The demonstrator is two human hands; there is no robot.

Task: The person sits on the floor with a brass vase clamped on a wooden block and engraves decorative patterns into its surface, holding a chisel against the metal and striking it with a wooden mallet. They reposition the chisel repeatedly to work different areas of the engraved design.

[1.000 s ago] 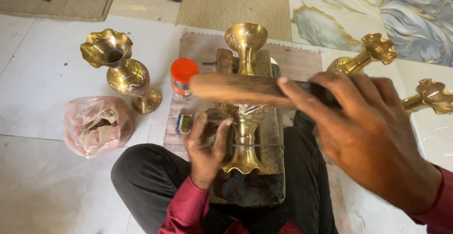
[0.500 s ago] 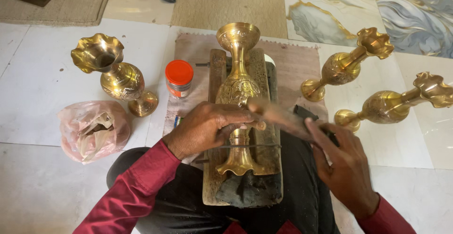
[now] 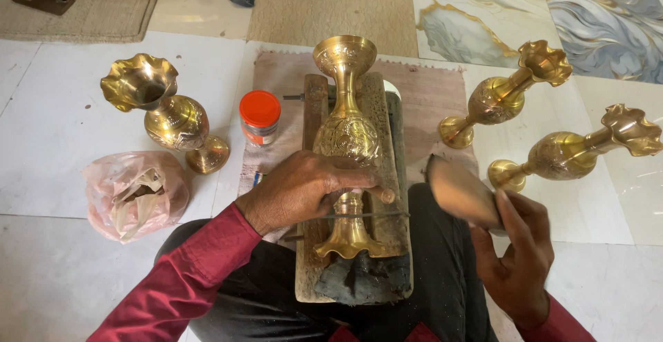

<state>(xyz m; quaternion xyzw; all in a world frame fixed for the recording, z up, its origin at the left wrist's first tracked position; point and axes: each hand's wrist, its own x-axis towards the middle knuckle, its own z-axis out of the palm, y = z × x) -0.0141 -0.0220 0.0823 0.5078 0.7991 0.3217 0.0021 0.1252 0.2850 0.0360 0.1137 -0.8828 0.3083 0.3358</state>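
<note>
You are laying the engraved brass vase lengthwise on the wooden board, mouth pointing to twelve o'clock. Your left hand is clamping a thin chisel against it; your right hand is gripping a wooden mallet. An orange-lidded jar is standing at ten o'clock.

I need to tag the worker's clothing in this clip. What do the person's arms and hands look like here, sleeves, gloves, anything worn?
Both arms wear long dark red sleeves that end at the wrists. The left hand and right hand are bare: no gloves. No rings, watch or bands show in this view. The sleeve cloth is plain, without pattern or markings.
</note>
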